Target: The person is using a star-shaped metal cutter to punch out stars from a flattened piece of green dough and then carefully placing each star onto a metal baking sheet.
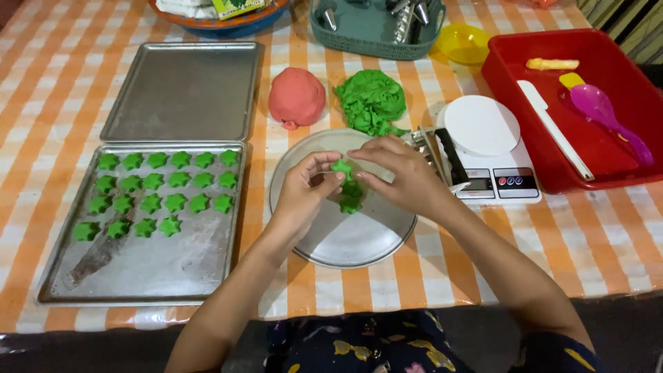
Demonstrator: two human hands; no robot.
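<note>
- The left hand (300, 193) and the right hand (404, 173) meet over a round metal plate (345, 238) near the front edge of the bench (608, 242).
- Both hands pinch a small green star (341, 168) of dough. The fingertips of each hand are closed on it, one hand on each side.
- A little green dough lump (351, 200) sits on the plate, just under the star.
- A baking tray (159, 266) lies by the left edge of the bench. Rows of green dough stars (162, 190) fill its far half.
- A second tray (185, 90) lies behind it, near the far left corner.
- A pink dough ball (297, 97) and a big green dough pile (373, 100) sit behind the plate.
- A white kitchen scale (487, 148) stands just right of the hands.
- A red tub (504, 76) with a purple spoon (608, 117) sits at the right edge.
</note>
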